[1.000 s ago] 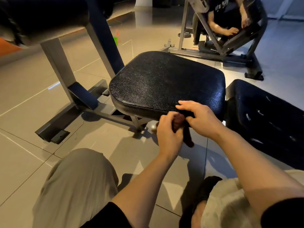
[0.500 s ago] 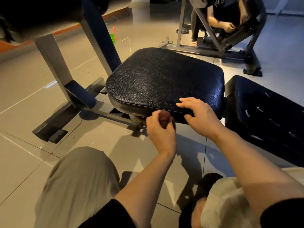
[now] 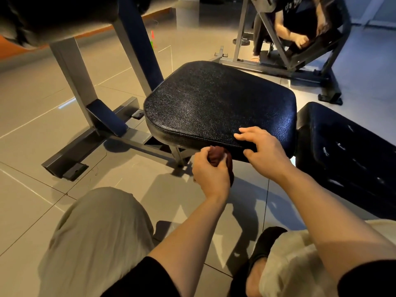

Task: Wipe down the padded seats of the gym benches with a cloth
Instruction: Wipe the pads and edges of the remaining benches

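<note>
A black padded seat point(image 3: 214, 103) on a grey metal frame stands in front of me. My left hand point(image 3: 211, 172) grips a bunched dark red cloth point(image 3: 216, 156) just below the seat's near edge. My right hand point(image 3: 263, 151) rests on that near edge, fingers spread over the top and thumb against the front side. A second black pad point(image 3: 351, 151) lies to the right.
The bench's steel base and foot point(image 3: 64, 166) spread over the tiled floor at left. Its blue upright post point(image 3: 139, 46) rises behind the seat under another pad point(image 3: 53, 16). Another person sits at a machine point(image 3: 300, 39) at the back right. My knees fill the foreground.
My left hand has taken the cloth from beside my right hand and bunched it up below the seat's front edge. My right hand stays on the edge.
</note>
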A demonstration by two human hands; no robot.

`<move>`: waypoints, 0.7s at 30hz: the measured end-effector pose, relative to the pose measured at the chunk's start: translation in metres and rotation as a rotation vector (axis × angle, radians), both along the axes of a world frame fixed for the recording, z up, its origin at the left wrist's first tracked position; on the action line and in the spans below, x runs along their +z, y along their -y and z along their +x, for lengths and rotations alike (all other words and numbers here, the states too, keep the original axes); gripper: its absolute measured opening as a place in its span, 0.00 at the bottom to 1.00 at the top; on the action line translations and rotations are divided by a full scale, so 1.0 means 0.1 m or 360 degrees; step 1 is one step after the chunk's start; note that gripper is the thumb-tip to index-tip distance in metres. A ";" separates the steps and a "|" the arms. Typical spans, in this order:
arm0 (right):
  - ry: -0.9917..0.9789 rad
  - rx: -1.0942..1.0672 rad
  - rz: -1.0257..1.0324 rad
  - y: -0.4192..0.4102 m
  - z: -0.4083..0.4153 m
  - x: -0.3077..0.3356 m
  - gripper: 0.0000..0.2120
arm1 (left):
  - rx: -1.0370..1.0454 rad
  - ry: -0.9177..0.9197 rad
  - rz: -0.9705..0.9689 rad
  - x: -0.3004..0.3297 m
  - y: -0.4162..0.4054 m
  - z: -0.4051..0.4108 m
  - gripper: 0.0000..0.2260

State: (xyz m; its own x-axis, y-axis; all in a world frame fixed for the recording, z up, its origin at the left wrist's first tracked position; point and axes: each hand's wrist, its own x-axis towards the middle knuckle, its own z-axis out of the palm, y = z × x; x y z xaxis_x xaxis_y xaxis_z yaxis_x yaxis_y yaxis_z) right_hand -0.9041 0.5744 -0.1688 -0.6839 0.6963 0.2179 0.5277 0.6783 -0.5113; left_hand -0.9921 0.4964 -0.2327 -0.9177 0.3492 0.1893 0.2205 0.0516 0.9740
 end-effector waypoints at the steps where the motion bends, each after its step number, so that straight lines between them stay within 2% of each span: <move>1: 0.0002 -0.0009 0.0006 0.01 -0.01 0.01 0.24 | -0.0062 0.0005 -0.0047 -0.01 0.01 0.01 0.09; 7: 0.0052 -0.0033 0.0002 0.07 -0.02 0.02 0.25 | 0.0025 -0.0101 0.0112 0.03 0.06 0.07 0.09; 10: 0.0087 -0.0028 0.0006 0.07 -0.01 0.01 0.26 | -0.0027 0.0069 -0.0127 -0.13 0.07 -0.08 0.07; 12: 0.0092 -0.0031 -0.0005 0.08 -0.01 0.02 0.26 | 0.0077 0.0267 -0.0290 -0.24 0.13 -0.16 0.09; 13: 0.0089 -0.0034 -0.0001 0.08 -0.02 0.02 0.26 | 0.0146 0.0288 -0.0276 -0.25 0.15 -0.15 0.10; 16: 0.0074 -0.0054 0.0058 0.08 -0.06 0.03 0.24 | 0.0145 0.0029 0.0030 -0.10 0.13 -0.02 0.10; 18: 0.0075 -0.0068 0.0104 0.08 -0.10 0.04 0.23 | 0.0052 -0.0094 0.0088 0.02 0.10 0.02 0.09; 21: 0.0102 -0.0115 0.0147 0.10 -0.13 0.06 0.22 | 0.0012 0.0100 -0.0059 -0.05 0.10 -0.09 0.06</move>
